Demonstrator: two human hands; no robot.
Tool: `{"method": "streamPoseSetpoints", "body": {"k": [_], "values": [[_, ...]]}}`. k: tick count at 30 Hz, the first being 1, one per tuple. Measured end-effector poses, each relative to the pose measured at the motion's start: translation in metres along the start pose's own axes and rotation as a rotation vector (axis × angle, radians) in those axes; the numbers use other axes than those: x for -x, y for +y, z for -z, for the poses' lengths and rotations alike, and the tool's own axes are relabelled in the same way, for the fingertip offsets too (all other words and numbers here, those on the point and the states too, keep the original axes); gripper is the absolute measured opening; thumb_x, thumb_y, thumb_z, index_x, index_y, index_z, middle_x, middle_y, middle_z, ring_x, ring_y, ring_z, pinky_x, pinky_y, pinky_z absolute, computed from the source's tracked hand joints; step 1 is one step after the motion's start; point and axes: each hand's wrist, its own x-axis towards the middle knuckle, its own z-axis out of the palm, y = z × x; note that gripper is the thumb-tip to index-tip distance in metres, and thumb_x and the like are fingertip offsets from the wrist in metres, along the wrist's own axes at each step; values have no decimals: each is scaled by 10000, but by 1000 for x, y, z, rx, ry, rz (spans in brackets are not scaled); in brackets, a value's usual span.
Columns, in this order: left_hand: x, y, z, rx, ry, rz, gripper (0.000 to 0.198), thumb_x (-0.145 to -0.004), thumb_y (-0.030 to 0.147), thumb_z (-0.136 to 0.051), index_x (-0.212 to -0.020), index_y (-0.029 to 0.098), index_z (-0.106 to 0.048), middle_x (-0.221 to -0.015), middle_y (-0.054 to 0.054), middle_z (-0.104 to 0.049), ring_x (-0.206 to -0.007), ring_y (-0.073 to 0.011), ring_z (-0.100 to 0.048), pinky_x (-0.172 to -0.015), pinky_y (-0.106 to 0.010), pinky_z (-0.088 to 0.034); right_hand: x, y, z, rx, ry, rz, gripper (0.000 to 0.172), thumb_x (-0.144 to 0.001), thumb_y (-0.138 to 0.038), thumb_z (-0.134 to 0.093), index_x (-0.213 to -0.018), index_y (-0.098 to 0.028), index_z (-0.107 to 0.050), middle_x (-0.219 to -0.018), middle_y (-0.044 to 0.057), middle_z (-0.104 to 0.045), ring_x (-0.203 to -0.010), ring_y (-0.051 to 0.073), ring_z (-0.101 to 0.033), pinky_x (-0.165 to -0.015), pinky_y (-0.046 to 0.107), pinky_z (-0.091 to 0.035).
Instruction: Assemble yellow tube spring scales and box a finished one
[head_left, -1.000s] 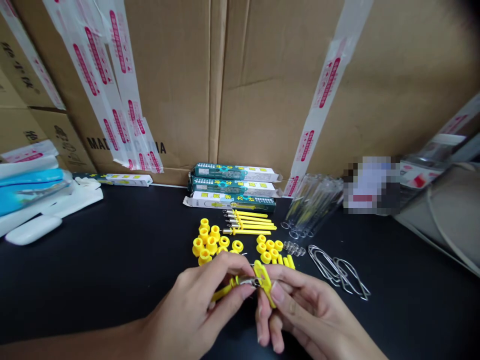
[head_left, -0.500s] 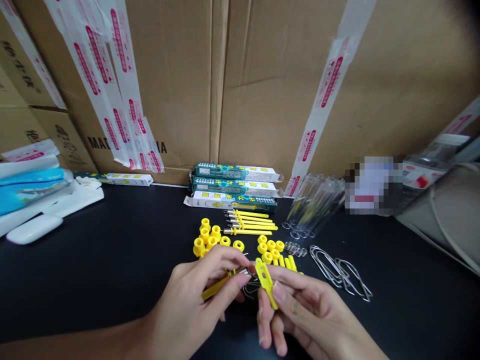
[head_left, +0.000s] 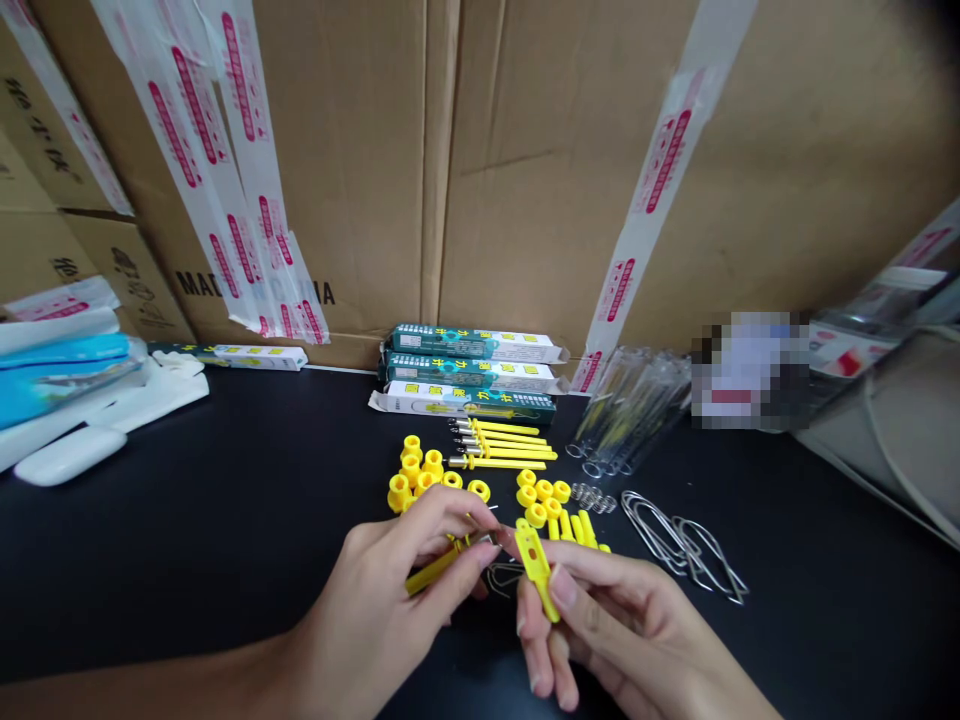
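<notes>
My left hand (head_left: 397, 600) pinches a yellow rod with a metal tip (head_left: 435, 567) between thumb and fingers, low in the middle of the view. My right hand (head_left: 607, 630) grips a flat yellow plastic clip (head_left: 535, 568) upright, its top close to the rod's metal tip. A bent wire (head_left: 501, 577) shows between the two hands; I cannot tell which piece it hangs from. Just beyond the hands lie yellow caps (head_left: 417, 474), more yellow rings (head_left: 541, 497) and a row of yellow rods (head_left: 502, 444) on the black table (head_left: 225, 520).
Small springs (head_left: 592, 497) and wire hooks (head_left: 686, 545) lie to the right, clear tubes (head_left: 626, 415) behind them. Three printed boxes (head_left: 469, 372) are stacked against cardboard cartons (head_left: 525, 170). White and blue packets (head_left: 67, 390) sit at the left edge.
The two pieces have come slightly apart: the rod now tilts lower to the left, and my right hand has drawn the clip a little nearer and lower.
</notes>
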Motion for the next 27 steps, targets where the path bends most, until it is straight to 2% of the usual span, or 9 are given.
{"method": "streamPoseSetpoints", "body": {"k": [16,22,27], "values": [[-2,4,0,-36,58,1,54,-896,280,-730,-920,233,-742,-762,18,-765,-600,-136,-712,-421,-139,-521,3,-1,0,128,19,4,373,-953,-503,-722,-843,-154,-790,-733,51,-725,-624,130,-644,-620,237,-489],[-3,5,0,-93,77,-42,10,-893,245,-734,-891,235,-736,-794,37,-784,-699,-132,-747,-690,-164,-615,4,-2,0,141,32,-5,390,-950,-520,-720,-845,-152,-792,-724,52,-725,-618,127,-644,-619,236,-490],[-2,1,0,-107,60,-48,11,-917,240,-709,-927,243,-713,-831,37,-776,-733,-137,-742,-729,-183,-621,3,-1,0,153,52,4,377,-941,-518,-731,-837,-162,-801,-715,49,-724,-604,126,-640,-618,241,-499]]}}
